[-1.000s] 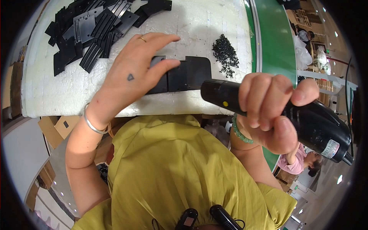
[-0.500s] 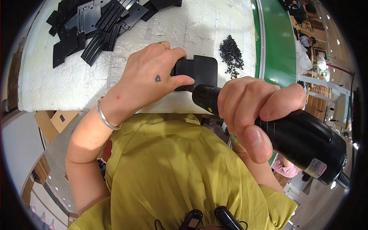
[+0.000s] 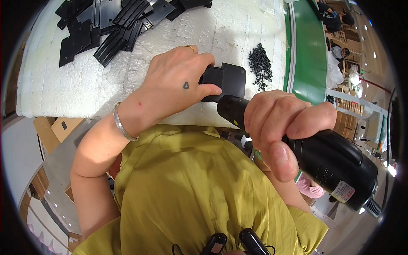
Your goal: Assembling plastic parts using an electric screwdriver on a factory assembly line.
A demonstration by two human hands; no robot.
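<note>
Fastening step: plate [image 3: 226,80] is pinned to worktop [image 3: 72,91] by left hand [image 3: 178,85], fingers clamped on it. Driver [image 3: 314,157] is gripped by right hand [image 3: 282,123], fingers wrapped tight; tip alignment is needed next, judged.

place: factory assembly line | signs: green conveyor [image 3: 308,51] beside white foam bench [image 3: 85,89]; stacked black parts [image 3: 114,21]; screw pile [image 3: 260,66]; cardboard boxes [image 3: 55,127]; other workers [image 3: 335,12] along line

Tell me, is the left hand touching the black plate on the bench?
Touching. The head view shows the left hand lying over the black plate, thumb pressed on its near edge.
</note>
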